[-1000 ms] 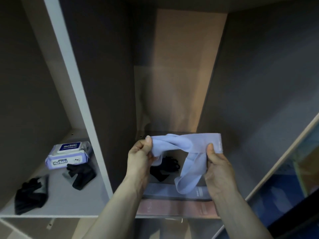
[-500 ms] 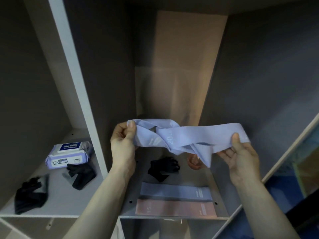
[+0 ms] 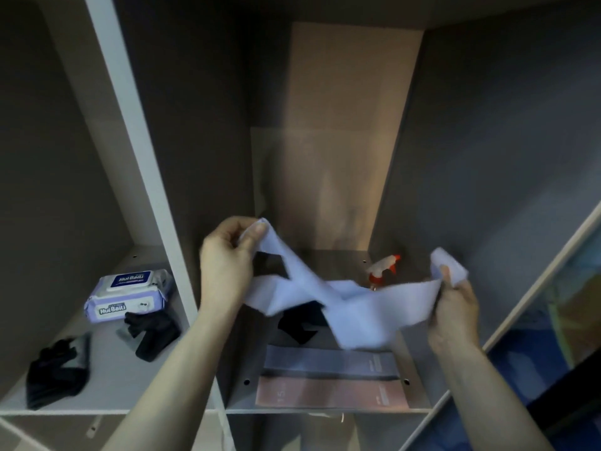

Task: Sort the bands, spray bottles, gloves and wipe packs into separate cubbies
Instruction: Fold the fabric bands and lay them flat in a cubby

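Both my hands hold a pale lilac band (image 3: 341,307) stretched across the front of the right cubby. Left hand (image 3: 226,262) pinches one end between thumb and curled fingers, raised near the cubby's left wall. Right hand (image 3: 455,307) grips the other end, the fabric wrapped over my fingers (image 3: 450,271), low toward the right wall. Between them the band twists once and sags in a loose fold, blurred with motion, clear of the shelf (image 3: 419,353).

On that shelf, under the held band, two more bands lie flat and parallel near the front edge: a grey-blue band (image 3: 328,361) behind, a pink band (image 3: 331,393) in front, touching along their long sides. A black glove (image 3: 299,327) lies behind them, partly hidden by the hanging fold. At the back right a spray bottle (image 3: 383,271) with a red and white trigger head shows above the band; its body is hidden.

A white divider (image 3: 146,177) separates this cubby from the left cubby. There a wipe pack (image 3: 126,296), white and purple, sits toward the back. A second black glove (image 3: 151,332) lies just in front of it, touching its front edge, and a third black glove (image 3: 55,372) lies apart, nearer the front left.
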A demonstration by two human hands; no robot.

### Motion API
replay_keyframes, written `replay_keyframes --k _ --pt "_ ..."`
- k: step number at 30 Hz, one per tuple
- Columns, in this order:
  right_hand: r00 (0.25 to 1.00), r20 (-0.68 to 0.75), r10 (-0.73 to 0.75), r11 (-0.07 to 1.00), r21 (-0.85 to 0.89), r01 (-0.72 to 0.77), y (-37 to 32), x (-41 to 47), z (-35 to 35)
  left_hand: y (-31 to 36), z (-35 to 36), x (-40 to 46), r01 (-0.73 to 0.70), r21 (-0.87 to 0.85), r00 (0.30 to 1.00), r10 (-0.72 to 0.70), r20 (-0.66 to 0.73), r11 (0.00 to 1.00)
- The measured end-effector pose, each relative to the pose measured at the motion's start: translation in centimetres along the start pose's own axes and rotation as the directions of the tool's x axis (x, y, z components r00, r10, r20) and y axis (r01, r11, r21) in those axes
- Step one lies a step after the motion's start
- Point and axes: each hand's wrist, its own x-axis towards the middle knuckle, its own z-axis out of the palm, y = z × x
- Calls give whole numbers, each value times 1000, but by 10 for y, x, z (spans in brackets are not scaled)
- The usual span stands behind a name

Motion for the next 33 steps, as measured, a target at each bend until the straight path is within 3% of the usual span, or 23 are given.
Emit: replay_keyframes --k 3,9,13,19,23,30,33 --pt "989 -109 -95 987 -138 79 -1 14 -12 8 -5 2 -43 32 999 43 16 999" --pt "961 210 -180 960 -174 217 -10 -1 4 14 9 -5 13 32 987 -17 158 999" --pt "924 314 -217 946 -164 278 -11 -19 16 20 9 -10 112 -36 945 -95 313 993" --pt "906 395 -154 965 -137 224 4 -45 40 30 12 -16 276 -213 883 -160 442 937" --pt "856 505 -112 964 -153 217 8 -58 57 30 17 -24 379 -272 825 -191 531 884" --pt "815 580 3 993 -96 65 11 -70 58 27 15 -26 437 -335 843 -251 475 835" --pt "835 550 -17 993 -88 78 11 -72 58 30 17 -27 407 -332 850 -220 479 851"
